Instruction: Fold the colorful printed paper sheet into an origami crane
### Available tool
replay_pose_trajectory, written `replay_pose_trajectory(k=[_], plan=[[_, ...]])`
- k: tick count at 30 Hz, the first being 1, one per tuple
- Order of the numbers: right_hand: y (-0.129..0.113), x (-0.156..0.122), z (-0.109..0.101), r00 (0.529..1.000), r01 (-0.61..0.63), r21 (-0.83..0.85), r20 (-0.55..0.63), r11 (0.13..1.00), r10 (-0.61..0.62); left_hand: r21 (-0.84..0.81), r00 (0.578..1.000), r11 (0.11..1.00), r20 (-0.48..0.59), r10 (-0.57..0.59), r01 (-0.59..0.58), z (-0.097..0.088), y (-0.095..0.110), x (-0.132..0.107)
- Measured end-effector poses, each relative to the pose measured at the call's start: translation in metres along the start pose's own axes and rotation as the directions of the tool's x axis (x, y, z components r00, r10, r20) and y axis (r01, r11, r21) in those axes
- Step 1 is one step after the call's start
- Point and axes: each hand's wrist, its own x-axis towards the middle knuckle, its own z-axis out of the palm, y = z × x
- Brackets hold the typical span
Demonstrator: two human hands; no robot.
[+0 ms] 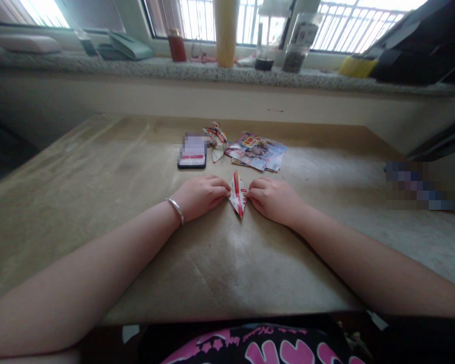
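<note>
A small folded piece of printed paper point(238, 194), white with red marks and shaped like a narrow diamond, lies on the brown table point(98, 177). My left hand point(199, 196) pinches its left edge with curled fingers, a silver bracelet on that wrist. My right hand point(275, 199) pinches the paper's right edge in the same way. Both hands rest on the table top.
Behind the hands lie a phone point(192, 150), another folded paper figure point(217, 140) and a stack of printed paper sheets point(258, 150). On the stone windowsill point(174, 71) stand a red jar point(177, 46), a yellow cylinder point(226, 33) and other containers.
</note>
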Motion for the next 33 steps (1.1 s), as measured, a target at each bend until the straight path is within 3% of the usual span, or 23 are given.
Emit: replay_pose_trajectory(k=[12, 18, 22, 28, 33], plan=[[0.010, -0.006, 0.009, 0.985, -0.117, 0.255, -0.093, 0.960, 0.145, -0.137, 0.999, 0.990, -0.007, -0.033, 0.032, -0.003, -0.001, -0.004], [-0.001, -0.005, -0.002, 0.980, -0.176, 0.292, -0.034, 0.940, 0.194, -0.155, 0.998, 0.987, -0.056, 0.039, -0.047, -0.002, -0.003, -0.005], [0.000, -0.006, 0.003, 0.973, -0.197, 0.326, -0.048, 0.925, 0.225, -0.155, 0.991, 0.980, -0.061, 0.116, -0.124, -0.004, 0.003, -0.004], [0.008, -0.004, 0.018, 0.978, -0.127, 0.299, -0.119, 0.946, 0.169, -0.084, 0.994, 0.991, -0.007, 0.106, -0.106, -0.001, 0.013, -0.002], [0.009, -0.002, 0.018, 0.976, -0.051, 0.317, -0.183, 0.947, 0.114, -0.126, 0.996, 0.989, 0.031, 0.084, -0.080, 0.002, 0.012, -0.003]])
